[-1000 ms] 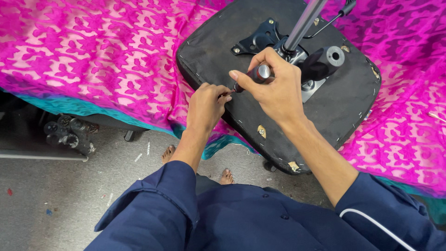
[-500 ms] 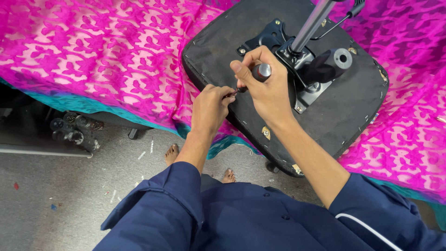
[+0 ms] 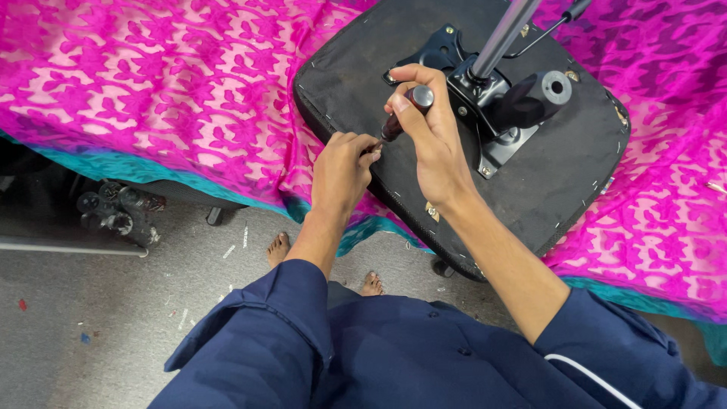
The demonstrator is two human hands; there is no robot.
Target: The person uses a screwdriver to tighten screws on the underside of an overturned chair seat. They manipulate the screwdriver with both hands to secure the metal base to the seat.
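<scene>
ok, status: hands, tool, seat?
Right hand grips screwdriver. Left hand pinches at its tip. Upturned chair seat lies on pink cloth. Nothing in the way.

I see a bench draped in magenta patterned cloth (image 3: 151, 91) (teal along its hem), with an upturned black chair seat (image 3: 545, 189) lying directly on it.

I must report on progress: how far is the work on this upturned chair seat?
Done: the black chair seat lies underside up on the pink cloth, its metal mechanism plate screwed on. In hand: the right hand grips a screwdriver at the seat's edge, and the left hand steadies its tip. What remains cannot be told.
</scene>
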